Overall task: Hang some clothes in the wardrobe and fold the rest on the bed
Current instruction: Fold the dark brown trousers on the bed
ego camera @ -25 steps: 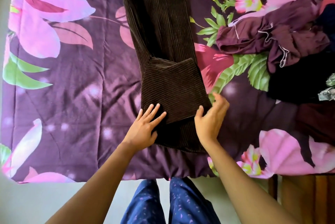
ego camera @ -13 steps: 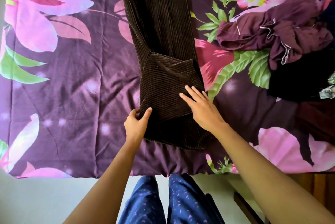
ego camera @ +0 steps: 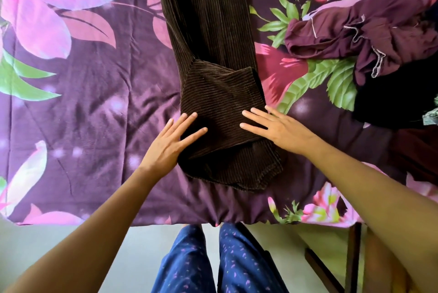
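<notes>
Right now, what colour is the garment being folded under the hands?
Dark brown, with fine corduroy-like ribs: the garment, seen best in the head view.

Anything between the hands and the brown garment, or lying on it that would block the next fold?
Nothing visible. The left hand and right hand lie flat on the folded end of the brown garment, fingers straight. The clothes pile sits to its right on the bed, apart from it.

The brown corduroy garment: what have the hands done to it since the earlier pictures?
The left hand let go of the fold's left edge and now presses flat. The right hand stays flat on it. The corduroy garment keeps its fold; the clothes pile is unmoved.
</notes>
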A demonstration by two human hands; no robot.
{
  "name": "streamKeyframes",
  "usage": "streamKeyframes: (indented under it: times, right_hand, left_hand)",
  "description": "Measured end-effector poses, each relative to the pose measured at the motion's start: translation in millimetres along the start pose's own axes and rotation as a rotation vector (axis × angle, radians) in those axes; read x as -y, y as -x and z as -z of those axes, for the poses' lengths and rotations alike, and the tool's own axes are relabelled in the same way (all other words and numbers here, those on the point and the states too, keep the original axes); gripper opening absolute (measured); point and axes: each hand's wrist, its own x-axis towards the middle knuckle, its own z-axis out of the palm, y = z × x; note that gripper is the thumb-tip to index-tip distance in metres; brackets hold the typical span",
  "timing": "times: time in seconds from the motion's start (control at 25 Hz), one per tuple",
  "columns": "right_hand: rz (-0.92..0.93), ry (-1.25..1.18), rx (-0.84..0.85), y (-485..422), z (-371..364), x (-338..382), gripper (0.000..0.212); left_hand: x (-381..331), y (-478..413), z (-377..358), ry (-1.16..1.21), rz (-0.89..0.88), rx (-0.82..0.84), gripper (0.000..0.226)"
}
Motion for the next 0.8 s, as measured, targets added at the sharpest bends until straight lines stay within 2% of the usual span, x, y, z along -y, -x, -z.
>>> streamKeyframes:
  times: [0.12, 0.16, 0.24, 0.32, 0.4, 0.44, 0.48, 0.6, 0.64, 0.76, 0.8]
  right_hand:
    - [-0.050, -0.285, 0.055, -4.0, 7.9, -6.2, 0.087]
    - [-0.129, -0.442, 0.058, -4.2, 12.0, -7.3, 0.089]
    - [-0.346, -0.756, 0.090, -3.6, 27.7, -7.1, 0.082]
    - [-0.455, -0.943, 0.045, -4.1, 43.0, -6.3, 0.060]
    - [-0.458, -1.048, -0.027, -0.3, 58.4, -6.3, 0.042]
    - [-0.439, -1.094, -0.038, 2.1, 68.1, -4.0, 0.035]
    - [-0.424, -1.138, -0.031, 5.3, 75.8, -1.5, 0.031]
    - [-0.403, -1.312, 0.070, 16.1, 97.4, 12.5, 0.034]
    - [-0.418, -1.388, 0.116, 18.8, 102.9, 16.1, 0.025]
    - [-0.447, -1.560, 0.113, 20.6, 124.1, 19.2, 0.016]
    - [-0.470, -1.603, 0.051, 17.1, 129.0, 17.2, 0.017]
  left_hand:
    - [7.4, -8.1, 5.1, 0.178, -0.037, 0.082, 0.059]
    - [7.8, -8.9, 9.1, 0.288, 0.006, 0.101, 0.052]
    - [2.3, -9.1, 21.3, 0.495, 0.168, 0.098, 0.058]
    - [-9.2, -12.1, 37.1, 0.638, 0.346, -0.043, 0.048]
    - [-25.4, -9.3, 50.8, 0.675, 0.402, -0.228, 0.026]
    - [-33.3, -5.1, 53.1, 0.712, 0.427, -0.270, 0.025]
    - [-39.0, 1.6, 51.9, 0.790, 0.470, -0.275, 0.027]
    - [-57.8, 27.6, 49.1, 1.124, 0.651, -0.286, 0.061]
    - [-63.8, 35.5, 48.8, 1.205, 0.707, -0.292, 0.059]
    - [-81.0, 40.7, 63.4, 1.415, 0.733, -0.380, 0.024]
    - [-80.9, 35.4, 70.5, 1.435, 0.727, -0.415, 0.025]
